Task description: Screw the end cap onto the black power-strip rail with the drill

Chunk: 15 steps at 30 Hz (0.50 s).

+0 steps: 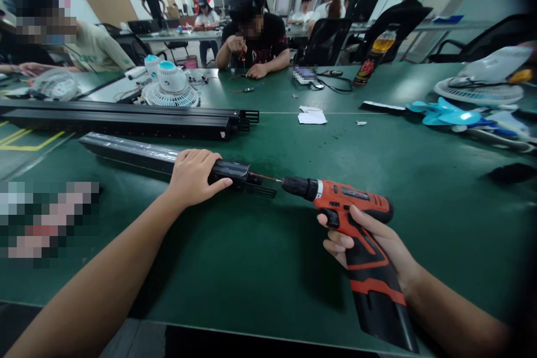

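Note:
My left hand (193, 177) is wrapped over a long black rectangular housing (138, 155), near its right end, where black prongs stick out. In my right hand (377, 240) is an orange and black cordless drill (352, 201), gripped by its handle with a finger at the trigger. The drill points left, and its thin bit reaches toward the pronged end of the housing. Whether the bit touches a screw there I cannot tell. Behind my left hand lie more long black housings (168, 123), side by side, with similar prongs at their right ends.
White fan parts (170, 86) stand at the back left. A paper scrap (312, 116) lies mid-table. Light blue fan blades (448, 113) and a white fan guard (478, 91) are at the right, near a dark bottle (369, 64). A co-worker (251, 39) works across the green table (251, 268).

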Available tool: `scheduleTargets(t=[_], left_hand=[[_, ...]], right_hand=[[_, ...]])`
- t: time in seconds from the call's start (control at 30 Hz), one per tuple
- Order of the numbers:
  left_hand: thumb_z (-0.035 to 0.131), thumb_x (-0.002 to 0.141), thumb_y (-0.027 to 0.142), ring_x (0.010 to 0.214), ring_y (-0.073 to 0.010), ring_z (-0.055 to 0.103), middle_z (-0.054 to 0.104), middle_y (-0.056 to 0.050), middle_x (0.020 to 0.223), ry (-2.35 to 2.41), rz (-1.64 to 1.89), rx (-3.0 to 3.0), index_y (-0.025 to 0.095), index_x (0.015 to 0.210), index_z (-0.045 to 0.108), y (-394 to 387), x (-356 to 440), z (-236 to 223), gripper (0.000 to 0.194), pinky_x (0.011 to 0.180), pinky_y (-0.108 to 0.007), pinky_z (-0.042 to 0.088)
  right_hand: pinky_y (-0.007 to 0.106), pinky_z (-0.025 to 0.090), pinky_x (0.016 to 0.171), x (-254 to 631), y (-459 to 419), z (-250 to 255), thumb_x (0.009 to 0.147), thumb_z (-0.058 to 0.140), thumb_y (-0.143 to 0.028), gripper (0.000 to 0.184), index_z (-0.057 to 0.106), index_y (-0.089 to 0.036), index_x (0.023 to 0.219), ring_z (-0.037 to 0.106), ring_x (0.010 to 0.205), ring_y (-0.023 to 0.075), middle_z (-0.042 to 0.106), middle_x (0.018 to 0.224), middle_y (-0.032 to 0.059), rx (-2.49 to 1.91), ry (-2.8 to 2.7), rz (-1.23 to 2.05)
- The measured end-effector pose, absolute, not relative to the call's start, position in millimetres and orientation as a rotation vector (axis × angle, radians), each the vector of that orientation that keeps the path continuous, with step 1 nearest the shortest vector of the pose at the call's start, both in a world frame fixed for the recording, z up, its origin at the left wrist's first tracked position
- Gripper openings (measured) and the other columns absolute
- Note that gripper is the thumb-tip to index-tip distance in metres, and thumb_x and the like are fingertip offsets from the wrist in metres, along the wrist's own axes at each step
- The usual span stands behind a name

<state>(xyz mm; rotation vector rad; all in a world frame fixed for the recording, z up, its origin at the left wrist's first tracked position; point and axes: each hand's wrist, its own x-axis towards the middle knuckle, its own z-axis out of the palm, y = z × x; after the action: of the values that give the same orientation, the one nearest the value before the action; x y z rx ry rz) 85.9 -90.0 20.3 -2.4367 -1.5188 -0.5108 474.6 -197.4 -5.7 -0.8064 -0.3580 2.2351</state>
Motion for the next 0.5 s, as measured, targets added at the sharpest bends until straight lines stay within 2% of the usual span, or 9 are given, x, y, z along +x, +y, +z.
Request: scheduleTargets(t=[0.13,0.27,0.37,0.5], left_hand=[[0.048,0.092,0.074,0.108,-0.0369,0.063,0.073,-0.013,0.114,-1.524,-0.516,-2.436,0.022,0.119,0.068,-90,86,20,0.061,0.104,-0.054,0.041],[0.047,0.092,0.075,0.109,-0.0376,0.063,0.073,-0.014,0.114,-1.525,-0.526,-2.448,0.021,0.117,0.068,-90,86,21,0.064,0.104,-0.055,0.040],[0.046,0.092,0.076,0.109,-0.0373,0.063,0.072,-0.014,0.115,-1.529,-0.529,-2.450,0.022,0.118,0.068,-90,86,21,0.064,0.105,-0.055,0.040],[0.047,0.093,0.075,0.110,-0.0373,0.063,0.072,-0.014,0.115,-1.530,-0.519,-2.452,0.021,0.119,0.068,-90,85,20,0.063,0.105,-0.054,0.040]], right_hand=[[0.017,0.046,0.050,474,-197,-4,0.086,0.082,-0.049,0.044,0.076,-0.011,0.106,0.054,0.062,0.0121,0.060,0.063,0.0022,-0.782,-0.329,2.245],[0.018,0.052,0.059,470,-197,4,0.084,0.085,-0.043,0.037,0.077,-0.011,0.100,0.060,0.068,0.0123,0.065,0.072,0.0047,-0.765,-0.296,2.263],[0.019,0.054,0.065,469,-197,7,0.082,0.086,-0.044,0.038,0.076,-0.011,0.099,0.060,0.067,0.0115,0.065,0.073,0.0040,-0.759,-0.292,2.273],[0.020,0.053,0.062,469,-197,5,0.083,0.085,-0.047,0.039,0.076,-0.011,0.098,0.057,0.064,0.0114,0.062,0.068,0.0032,-0.776,-0.298,2.259]])
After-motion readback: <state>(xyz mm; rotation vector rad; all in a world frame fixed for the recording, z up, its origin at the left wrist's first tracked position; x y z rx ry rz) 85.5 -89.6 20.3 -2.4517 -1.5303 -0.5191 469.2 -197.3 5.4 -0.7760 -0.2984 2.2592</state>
